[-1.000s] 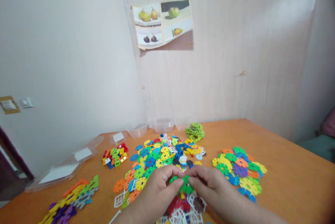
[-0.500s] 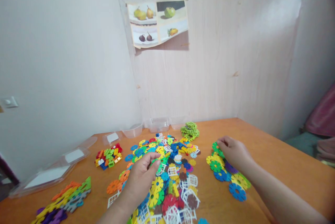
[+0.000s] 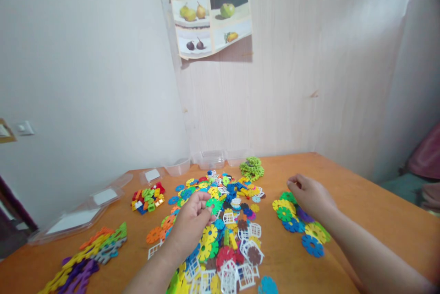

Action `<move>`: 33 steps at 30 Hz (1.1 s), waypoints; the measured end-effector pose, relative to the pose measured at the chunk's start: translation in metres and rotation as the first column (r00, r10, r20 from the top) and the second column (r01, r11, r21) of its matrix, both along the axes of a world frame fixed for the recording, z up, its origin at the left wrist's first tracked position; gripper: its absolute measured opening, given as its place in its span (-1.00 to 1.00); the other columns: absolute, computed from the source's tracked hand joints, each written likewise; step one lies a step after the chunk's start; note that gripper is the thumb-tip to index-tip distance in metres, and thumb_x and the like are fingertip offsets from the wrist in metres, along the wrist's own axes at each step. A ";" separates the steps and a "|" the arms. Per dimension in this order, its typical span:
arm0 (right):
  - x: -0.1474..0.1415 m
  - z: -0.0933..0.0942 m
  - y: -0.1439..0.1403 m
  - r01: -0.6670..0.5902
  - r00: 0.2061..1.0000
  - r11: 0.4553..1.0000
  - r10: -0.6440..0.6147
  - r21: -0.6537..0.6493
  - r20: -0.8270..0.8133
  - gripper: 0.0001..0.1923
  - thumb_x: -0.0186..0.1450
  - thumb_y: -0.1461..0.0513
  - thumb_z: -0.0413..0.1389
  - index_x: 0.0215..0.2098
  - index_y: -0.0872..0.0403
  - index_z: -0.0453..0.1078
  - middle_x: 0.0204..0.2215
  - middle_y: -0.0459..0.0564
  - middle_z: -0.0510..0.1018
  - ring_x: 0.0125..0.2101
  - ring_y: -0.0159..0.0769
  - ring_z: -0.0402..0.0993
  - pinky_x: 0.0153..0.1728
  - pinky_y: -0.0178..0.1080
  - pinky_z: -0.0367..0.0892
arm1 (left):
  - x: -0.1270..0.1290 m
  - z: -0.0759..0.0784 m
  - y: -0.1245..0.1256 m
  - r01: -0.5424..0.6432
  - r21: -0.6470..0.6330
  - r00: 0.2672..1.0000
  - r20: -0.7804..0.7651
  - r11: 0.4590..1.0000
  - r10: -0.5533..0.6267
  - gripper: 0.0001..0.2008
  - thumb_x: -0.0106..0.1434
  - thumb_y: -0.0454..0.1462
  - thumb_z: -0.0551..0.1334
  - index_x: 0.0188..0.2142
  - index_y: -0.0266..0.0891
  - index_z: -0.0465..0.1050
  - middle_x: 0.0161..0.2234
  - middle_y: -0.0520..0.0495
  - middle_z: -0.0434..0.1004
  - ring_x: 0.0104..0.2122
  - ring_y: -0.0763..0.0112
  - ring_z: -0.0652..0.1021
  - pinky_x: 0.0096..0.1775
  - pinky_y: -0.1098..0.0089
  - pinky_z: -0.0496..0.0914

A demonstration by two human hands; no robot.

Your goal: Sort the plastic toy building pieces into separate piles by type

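My left hand (image 3: pixel 193 220) is over the big mixed pile, its thumb and fingers pinched on a green flower-shaped disc (image 3: pixel 214 206) with a notched rim. My right hand (image 3: pixel 312 197) hovers at the right, just above a smaller group of flower discs. Its fingers are curled together and no piece shows in them. Beneath it lie a green disc (image 3: pixel 288 197), a yellow disc (image 3: pixel 276 204), a purple disc (image 3: pixel 304 215), and blue discs, one of them (image 3: pixel 312 246) nearest me. White lattice window pieces (image 3: pixel 246 275) are mixed into the pile below my left hand.
Small coloured blocks (image 3: pixel 147 199) are heaped at left, with interlocking strips (image 3: pixel 85 257) nearer me. Transparent lids (image 3: pixel 68 223) lie along the left edge. Clear plastic tubs (image 3: pixel 211 160) and a lime-green stack (image 3: pixel 252 168) stand at the back, before the wall.
My right hand has let go of a green disc, which now lies in the right group, and has lifted slightly. The green disc in my left hand has come into fuller view.
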State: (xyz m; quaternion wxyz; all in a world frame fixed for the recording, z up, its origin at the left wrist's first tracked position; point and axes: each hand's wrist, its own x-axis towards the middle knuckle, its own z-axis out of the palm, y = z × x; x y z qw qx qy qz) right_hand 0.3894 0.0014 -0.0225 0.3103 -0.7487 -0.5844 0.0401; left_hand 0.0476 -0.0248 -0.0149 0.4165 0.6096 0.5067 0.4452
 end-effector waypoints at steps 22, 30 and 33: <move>-0.105 -0.005 -0.055 -0.590 0.726 0.792 0.605 0.156 -0.327 -0.74 0.34 0.13 -0.01 -0.27 0.07 0.48 -0.45 -0.08 0.54 -0.42 -0.33 0.43 -0.40 -0.34 0.27 | 0.025 -0.005 -0.027 0.355 -0.022 0.934 0.053 0.935 -0.354 -0.80 0.26 -0.20 0.23 -0.13 -0.19 0.39 -0.31 -0.05 0.52 -0.29 0.41 0.51 -0.20 0.40 0.37; -0.026 0.007 -0.013 -0.106 0.994 0.992 0.106 -0.075 -0.010 -0.69 0.30 0.11 -0.07 -0.21 -0.01 0.48 -0.40 -0.02 0.60 -0.34 -0.21 0.49 -0.42 -0.30 0.19 | 0.001 0.007 -0.008 0.038 0.087 0.999 -0.017 0.996 -0.036 -0.73 0.24 -0.09 0.22 -0.16 -0.20 0.42 -0.34 -0.02 0.55 -0.31 0.36 0.55 -0.20 0.36 0.40; -0.009 0.004 -0.006 -0.020 0.998 0.977 0.033 -0.212 0.056 -0.71 0.27 0.14 -0.06 -0.25 -0.01 0.49 -0.35 0.01 0.61 -0.32 -0.19 0.50 -0.44 -0.30 0.15 | -0.007 0.008 -0.002 -0.034 0.131 0.999 -0.024 0.991 0.037 -0.73 0.25 -0.07 0.20 -0.20 -0.21 0.42 -0.36 -0.02 0.55 -0.32 0.36 0.55 -0.20 0.36 0.39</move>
